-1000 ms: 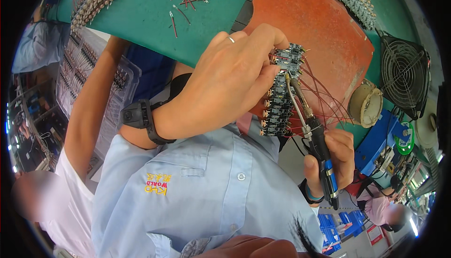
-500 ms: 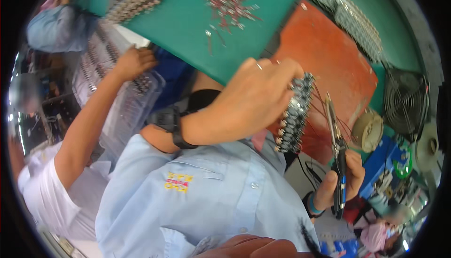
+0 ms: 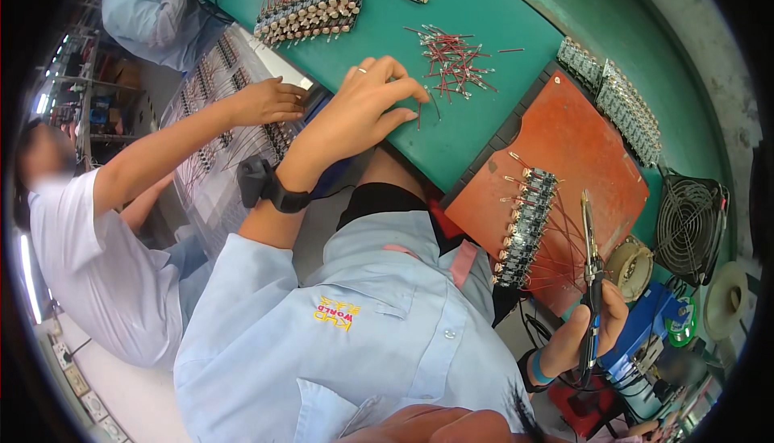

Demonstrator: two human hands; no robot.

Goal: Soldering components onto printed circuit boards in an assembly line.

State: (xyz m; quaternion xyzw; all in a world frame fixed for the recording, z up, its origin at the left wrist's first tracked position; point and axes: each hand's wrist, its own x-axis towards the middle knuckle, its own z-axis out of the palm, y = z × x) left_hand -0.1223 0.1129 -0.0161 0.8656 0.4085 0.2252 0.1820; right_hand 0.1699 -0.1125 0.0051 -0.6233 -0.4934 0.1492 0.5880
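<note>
My left hand (image 3: 367, 112) reaches over the green mat (image 3: 387, 64). Its thumb and index finger are bent and slightly apart, around the end of a red wire (image 3: 418, 119) that lies on the mat. Beside it are another loose wire (image 3: 436, 108) and a pile of short red wires (image 3: 455, 64) with silvery ends. In my right hand (image 3: 576, 334) is a soldering iron (image 3: 592, 306) with a black and blue handle, its tip pointing away from me. A strip of small dark circuit boards (image 3: 526, 225) with brass-coloured parts and red wires rests on the orange board (image 3: 484, 193).
Stacks of similar boards stand at the back left (image 3: 310, 12) and far right (image 3: 629, 112). On the right are a black fan (image 3: 692, 219), a round pale container (image 3: 630, 262) and a blue box (image 3: 645, 326). To the left, a co-worker's arm (image 3: 193, 133) extends over a clear tray (image 3: 214, 209).
My left hand has let go of the board strip, leaving it on the orange board, and moved left and away to the loose wires. The right hand still holds the soldering iron.
</note>
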